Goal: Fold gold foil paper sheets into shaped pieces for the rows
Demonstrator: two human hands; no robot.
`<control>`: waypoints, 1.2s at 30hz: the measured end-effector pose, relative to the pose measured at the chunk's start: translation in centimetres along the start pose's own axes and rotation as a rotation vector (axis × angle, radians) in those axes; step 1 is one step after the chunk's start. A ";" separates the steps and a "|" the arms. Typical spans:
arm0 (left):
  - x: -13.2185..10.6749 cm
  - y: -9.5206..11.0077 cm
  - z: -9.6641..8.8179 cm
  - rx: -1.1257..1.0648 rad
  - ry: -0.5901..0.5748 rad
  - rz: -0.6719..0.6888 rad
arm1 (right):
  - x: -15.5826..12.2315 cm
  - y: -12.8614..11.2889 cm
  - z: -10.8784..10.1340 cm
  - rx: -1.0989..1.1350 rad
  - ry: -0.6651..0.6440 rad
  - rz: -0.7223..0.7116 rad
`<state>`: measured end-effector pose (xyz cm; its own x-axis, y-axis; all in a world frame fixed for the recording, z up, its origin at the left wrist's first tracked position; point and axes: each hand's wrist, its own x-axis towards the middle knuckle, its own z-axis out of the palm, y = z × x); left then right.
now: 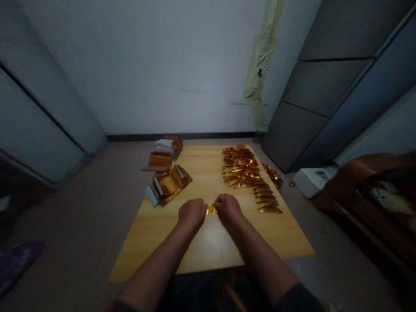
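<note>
Between my two hands, over the middle of a light wooden table (pixel 195 260), is a small piece of shiny gold foil paper (pixel 211 209). My left hand (pixel 193 212) is closed on its left end. The right end is pinched in my right hand (pixel 228 207). Most of the foil is hidden by my fingers, so its full shape does not show. To the left lie stacks of gold foil sheets (pixel 170 184), some edges pale. On the right, rows of folded gold foil pieces (pixel 240 167) overlap one another.
More foil sheets (pixel 160 161) lie at the table's far left corner. Folded foil pieces (pixel 273 175) also sit beyond the right edge. A white box (pixel 310 182) stands on the floor by a brown wooden piece of furniture (pixel 360 208). A grey cabinet (pixel 305 91) rises behind.
</note>
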<state>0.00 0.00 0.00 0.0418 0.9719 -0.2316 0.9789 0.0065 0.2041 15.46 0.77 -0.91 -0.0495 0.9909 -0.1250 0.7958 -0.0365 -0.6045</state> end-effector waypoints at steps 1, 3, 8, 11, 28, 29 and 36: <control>0.1 0.1 -0.1 0.019 -0.012 -0.009 | 0.0 -0.1 0.0 -0.015 0.006 0.018; 0.1 0.3 -0.2 0.045 -0.007 -0.014 | -0.1 -0.2 0.0 -0.043 0.020 0.048; 0.0 -0.2 0.3 0.046 0.165 0.046 | 0.0 -0.3 0.0 -0.105 0.066 0.086; -0.2 -0.6 1.1 0.068 0.285 0.140 | 0.2 -0.1 -0.4 -0.119 0.051 0.103; -1.7 -0.9 4.1 0.129 0.443 0.485 | 1.6 -0.4 -1.7 -0.267 -0.067 0.138; -1.8 -0.9 4.1 0.123 0.441 0.484 | 1.6 -0.7 -1.8 -0.279 -0.070 0.152; -2.3 -0.7 3.7 0.121 0.460 0.465 | 1.2 -2.5 -1.3 -0.365 -0.064 0.229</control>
<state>-0.05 -3.08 -3.15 0.4022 0.8684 0.2902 0.8960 -0.4385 0.0703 14.24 2.23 1.45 0.1247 0.9523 -0.2785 0.9512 -0.1945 -0.2393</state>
